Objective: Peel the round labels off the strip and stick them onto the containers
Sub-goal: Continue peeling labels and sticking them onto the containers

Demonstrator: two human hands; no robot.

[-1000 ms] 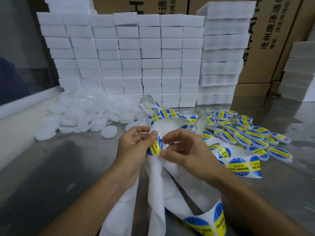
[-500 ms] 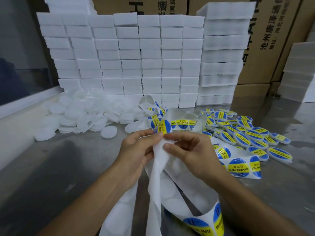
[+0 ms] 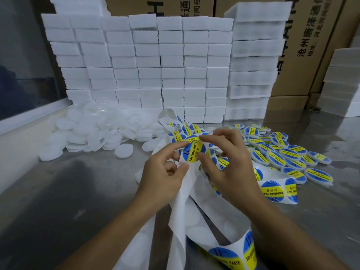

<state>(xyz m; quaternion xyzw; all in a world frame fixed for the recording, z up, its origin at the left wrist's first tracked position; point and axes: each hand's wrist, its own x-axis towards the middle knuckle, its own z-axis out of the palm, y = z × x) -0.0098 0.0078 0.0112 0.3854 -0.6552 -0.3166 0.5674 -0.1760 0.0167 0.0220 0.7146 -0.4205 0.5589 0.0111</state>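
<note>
Pinching a round label (image 3: 192, 152) between my right hand's (image 3: 229, 168) thumb and forefinger, I hold it at its upper and lower right edges; it reads SOLDERING PASTE in a yellow band across blue. My left hand (image 3: 163, 172) grips the white strip (image 3: 181, 201) just beside it, fingers curled round the backing, forefinger touching the label's left edge. I cannot tell how much of the label is off the backing. The strip hangs down between my forearms, bare where labels are gone, and curls at the bottom with more labels (image 3: 231, 254) on it. Another loop of it lies behind my hands and one end rests on the metal table (image 3: 58, 191) to my right. Right of that sits a heap of labelled containers (image 3: 282, 154). To the left lies a pile of plain white lids (image 3: 93, 131). Behind both stand stacked white blocks (image 3: 148, 65), with cardboard boxes (image 3: 311, 45) further back.
</note>
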